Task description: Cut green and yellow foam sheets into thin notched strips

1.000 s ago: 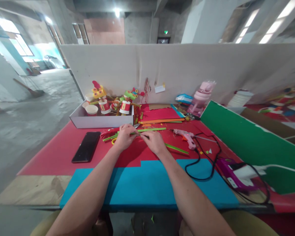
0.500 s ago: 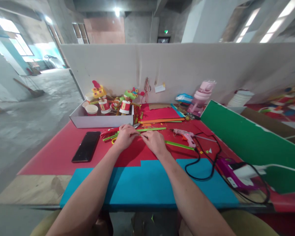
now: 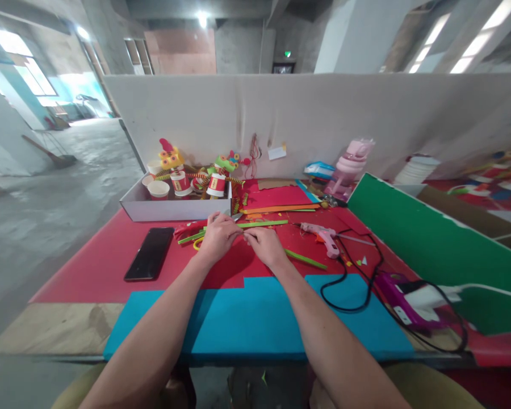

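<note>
My left hand and my right hand meet above the red table covering, fingertips pinched together almost touching. Between them they grip a narrow green paper strip, whose long end comes out past my right hand and slants down to the right. The pinched part is mostly hidden by my fingers. Another green strip lies just beyond my hands. Partly covered by my left hand are scissors with a yellow handle. To the right rests a pink glue gun.
A white box holds paper cups and cup figures with colourful heads. A black phone lies at left, blue sheets along the front edge. Black cable runs near a purple power strip; a green board stands at right.
The free end of the green strip has swung downward and slightly left. Both hands stay pinched in nearly the same place, with small finger movement.
</note>
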`<move>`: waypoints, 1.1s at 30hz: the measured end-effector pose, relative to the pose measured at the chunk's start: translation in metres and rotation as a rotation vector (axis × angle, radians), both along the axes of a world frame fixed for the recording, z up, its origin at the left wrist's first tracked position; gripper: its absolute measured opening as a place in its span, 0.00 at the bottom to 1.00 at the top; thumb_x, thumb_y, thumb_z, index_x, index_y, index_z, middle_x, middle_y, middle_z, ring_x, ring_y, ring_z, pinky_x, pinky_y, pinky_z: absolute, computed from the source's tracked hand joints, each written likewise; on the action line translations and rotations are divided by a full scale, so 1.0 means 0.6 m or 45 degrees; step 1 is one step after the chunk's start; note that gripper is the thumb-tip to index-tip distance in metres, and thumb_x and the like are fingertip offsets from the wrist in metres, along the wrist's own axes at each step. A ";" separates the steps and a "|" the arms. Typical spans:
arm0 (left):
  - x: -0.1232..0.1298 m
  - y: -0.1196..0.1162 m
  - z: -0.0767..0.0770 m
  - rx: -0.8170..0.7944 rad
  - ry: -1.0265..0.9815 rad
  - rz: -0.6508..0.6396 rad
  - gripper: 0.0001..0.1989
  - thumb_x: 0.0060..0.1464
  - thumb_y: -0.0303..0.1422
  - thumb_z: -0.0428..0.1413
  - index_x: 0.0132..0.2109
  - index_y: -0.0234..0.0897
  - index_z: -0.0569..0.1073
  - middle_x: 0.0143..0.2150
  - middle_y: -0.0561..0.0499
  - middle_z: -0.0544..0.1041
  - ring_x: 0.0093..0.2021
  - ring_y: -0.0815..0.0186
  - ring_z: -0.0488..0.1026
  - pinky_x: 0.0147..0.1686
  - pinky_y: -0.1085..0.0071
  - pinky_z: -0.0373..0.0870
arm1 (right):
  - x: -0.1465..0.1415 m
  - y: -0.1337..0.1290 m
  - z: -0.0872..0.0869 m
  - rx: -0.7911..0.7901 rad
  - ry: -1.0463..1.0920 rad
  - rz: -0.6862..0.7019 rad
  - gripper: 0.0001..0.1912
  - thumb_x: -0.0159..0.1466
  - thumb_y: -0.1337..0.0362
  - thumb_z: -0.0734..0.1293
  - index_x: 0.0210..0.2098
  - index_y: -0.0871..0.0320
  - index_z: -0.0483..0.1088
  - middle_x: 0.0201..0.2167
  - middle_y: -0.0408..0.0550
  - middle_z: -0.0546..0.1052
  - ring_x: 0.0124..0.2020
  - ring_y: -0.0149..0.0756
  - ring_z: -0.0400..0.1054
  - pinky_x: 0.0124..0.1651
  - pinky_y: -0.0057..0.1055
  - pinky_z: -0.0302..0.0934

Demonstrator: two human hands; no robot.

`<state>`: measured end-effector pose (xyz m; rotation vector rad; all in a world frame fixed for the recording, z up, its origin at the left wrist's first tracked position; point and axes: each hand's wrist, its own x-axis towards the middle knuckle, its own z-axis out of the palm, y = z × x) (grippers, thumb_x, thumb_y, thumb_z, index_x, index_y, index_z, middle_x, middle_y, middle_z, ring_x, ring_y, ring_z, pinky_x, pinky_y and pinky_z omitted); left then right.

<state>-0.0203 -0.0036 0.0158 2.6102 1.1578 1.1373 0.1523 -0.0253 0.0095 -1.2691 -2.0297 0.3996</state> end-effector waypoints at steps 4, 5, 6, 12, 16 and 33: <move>-0.001 0.006 0.004 -0.075 -0.324 0.077 0.14 0.52 0.34 0.59 0.47 0.42 0.76 0.49 0.47 0.77 0.49 0.59 0.69 0.52 0.59 0.59 | -0.004 0.000 0.001 0.074 0.084 -0.106 0.12 0.64 0.67 0.61 0.29 0.56 0.76 0.27 0.48 0.79 0.31 0.37 0.71 0.36 0.27 0.57; -0.001 0.009 0.003 -0.128 -0.434 0.112 0.18 0.50 0.34 0.60 0.49 0.41 0.75 0.50 0.46 0.76 0.49 0.59 0.69 0.50 0.61 0.62 | -0.005 0.000 0.000 0.091 0.125 -0.129 0.12 0.64 0.66 0.61 0.29 0.57 0.76 0.27 0.47 0.79 0.30 0.36 0.71 0.34 0.27 0.57; -0.002 0.011 0.001 -0.213 -0.535 0.138 0.19 0.48 0.35 0.61 0.49 0.39 0.75 0.49 0.45 0.76 0.46 0.60 0.71 0.48 0.63 0.64 | -0.006 -0.001 0.001 0.105 0.167 -0.148 0.13 0.64 0.66 0.61 0.28 0.57 0.76 0.25 0.46 0.78 0.29 0.35 0.70 0.33 0.26 0.56; 0.006 0.014 -0.016 -0.890 -0.926 -0.031 0.12 0.43 0.37 0.63 0.33 0.34 0.80 0.32 0.48 0.79 0.34 0.64 0.73 0.39 0.69 0.66 | -0.015 -0.008 0.007 0.185 0.210 -0.169 0.14 0.63 0.65 0.62 0.23 0.58 0.72 0.22 0.44 0.76 0.25 0.31 0.67 0.30 0.25 0.53; 0.018 0.008 -0.019 -0.970 -1.123 -0.090 0.12 0.38 0.38 0.66 0.28 0.33 0.79 0.25 0.51 0.76 0.28 0.68 0.69 0.33 0.72 0.64 | -0.020 -0.011 0.007 0.243 0.102 -0.205 0.15 0.63 0.66 0.61 0.20 0.58 0.69 0.20 0.44 0.73 0.23 0.30 0.63 0.29 0.25 0.51; 0.000 0.002 -0.006 -1.062 -1.154 -0.396 0.09 0.39 0.34 0.67 0.29 0.33 0.81 0.29 0.46 0.79 0.31 0.66 0.72 0.37 0.68 0.67 | 0.000 -0.005 0.018 -0.474 0.857 0.283 0.15 0.59 0.54 0.66 0.34 0.59 0.78 0.25 0.46 0.79 0.30 0.35 0.72 0.39 0.31 0.63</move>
